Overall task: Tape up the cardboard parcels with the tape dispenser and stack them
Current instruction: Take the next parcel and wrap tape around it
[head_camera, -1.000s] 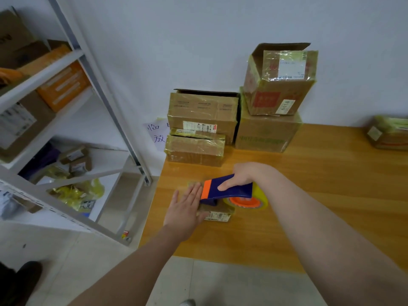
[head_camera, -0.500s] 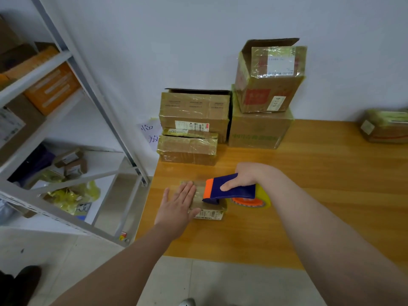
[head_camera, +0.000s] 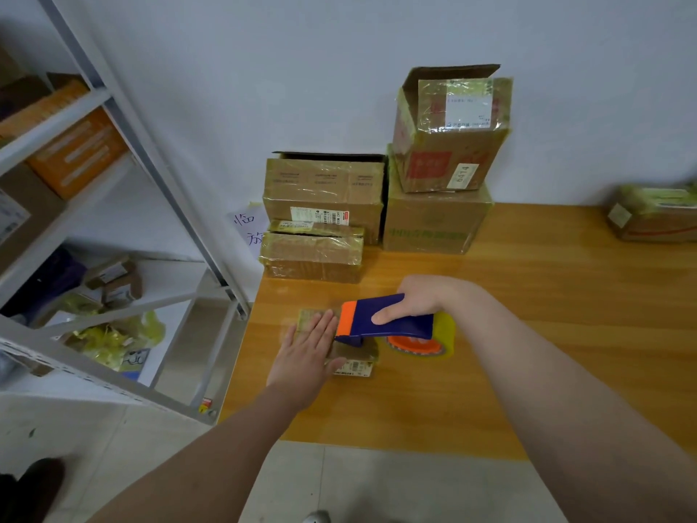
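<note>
Your small parcel [head_camera: 358,356] lies on the tabletop [head_camera: 547,334] at centre frame, long axis left to right; your left hand [head_camera: 305,352] presses it, fingers [head_camera: 324,328] straight and together; just right of them, your right hand [head_camera: 418,300] grips the tape dispenser [head_camera: 384,320], its nose on the parcel.

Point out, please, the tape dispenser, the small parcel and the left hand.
tape dispenser [head_camera: 399,328], head view, on its blue handle.
small parcel [head_camera: 362,352], head view, on its bare top.
left hand [head_camera: 305,352], head view, on its back.

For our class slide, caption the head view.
Left hand presses a small parcel; right hand holds the tape dispenser on it.
</note>
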